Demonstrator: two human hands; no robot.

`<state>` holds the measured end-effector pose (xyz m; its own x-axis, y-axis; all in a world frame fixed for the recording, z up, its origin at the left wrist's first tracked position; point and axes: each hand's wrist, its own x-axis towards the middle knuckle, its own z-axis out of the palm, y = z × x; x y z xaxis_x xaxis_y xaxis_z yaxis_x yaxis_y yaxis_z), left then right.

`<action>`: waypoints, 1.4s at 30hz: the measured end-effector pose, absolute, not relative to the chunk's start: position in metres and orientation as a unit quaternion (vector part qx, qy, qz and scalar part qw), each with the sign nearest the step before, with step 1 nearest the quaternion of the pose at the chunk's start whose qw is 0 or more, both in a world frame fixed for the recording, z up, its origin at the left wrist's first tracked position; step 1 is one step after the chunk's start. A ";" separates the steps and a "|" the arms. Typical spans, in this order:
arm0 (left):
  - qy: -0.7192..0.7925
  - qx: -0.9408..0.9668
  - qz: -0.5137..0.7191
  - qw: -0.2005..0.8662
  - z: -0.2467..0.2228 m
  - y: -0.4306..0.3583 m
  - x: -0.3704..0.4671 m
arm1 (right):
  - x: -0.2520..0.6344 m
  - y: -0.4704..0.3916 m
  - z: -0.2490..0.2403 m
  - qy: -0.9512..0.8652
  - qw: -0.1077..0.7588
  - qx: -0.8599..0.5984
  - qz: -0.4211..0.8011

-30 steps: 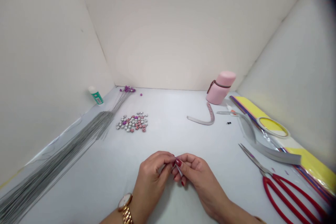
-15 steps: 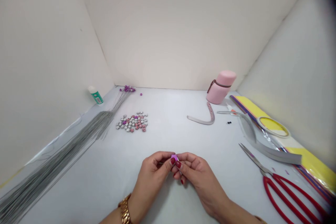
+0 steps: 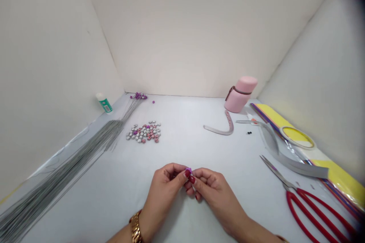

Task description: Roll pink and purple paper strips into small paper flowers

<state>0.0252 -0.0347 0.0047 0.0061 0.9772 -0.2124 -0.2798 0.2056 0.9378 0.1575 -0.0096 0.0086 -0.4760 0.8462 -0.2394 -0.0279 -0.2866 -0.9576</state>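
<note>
A small purple paper star (image 3: 188, 169) is pinched between my hands, low in the middle of the view and mostly covered by the fingertips. My left hand (image 3: 170, 182) is closed, thumb and fingers pressing on the star from the left. From the right, my right hand (image 3: 212, 186) is closed too, its thumb and index tips meeting the star just below the left thumb. Beyond the hands, to the left, lies a pile of small silver, pink and purple paper stars (image 3: 145, 133).
Long grey wires (image 3: 85, 155) lie along the left, near a glue stick (image 3: 104, 103). At the right are red-handled scissors (image 3: 291, 188), grey paper strips (image 3: 299, 168), a tape roll (image 3: 297, 137) and coloured paper packs (image 3: 268, 112). A pink bottle (image 3: 240, 95) stands behind a curved strip (image 3: 222, 132).
The fingertips have shifted slightly around the purple star, and less of it shows now. My right thumb sits a little lower. Everything else stays put.
</note>
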 end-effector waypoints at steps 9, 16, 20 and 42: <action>0.570 0.563 0.476 0.363 0.007 -0.039 0.019 | 0.157 -0.011 0.012 -0.482 0.307 -0.384 0.725; 0.535 0.686 0.429 0.243 0.012 -0.042 0.016 | 0.158 -0.010 0.012 -0.467 0.323 -0.389 0.725; 0.526 0.689 0.429 0.253 0.009 -0.043 0.015 | 0.158 -0.009 0.009 -0.456 0.332 -0.374 0.736; 0.518 0.405 0.514 0.551 0.005 -0.033 0.020 | 0.158 -0.011 0.008 -0.473 0.328 -0.383 0.723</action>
<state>0.0197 -0.0332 0.0047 -0.0651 0.9859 -0.1543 -0.1466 0.1435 0.9787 0.1579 -0.0111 0.0084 -0.4922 0.8356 -0.2439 -0.1115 -0.3384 -0.9344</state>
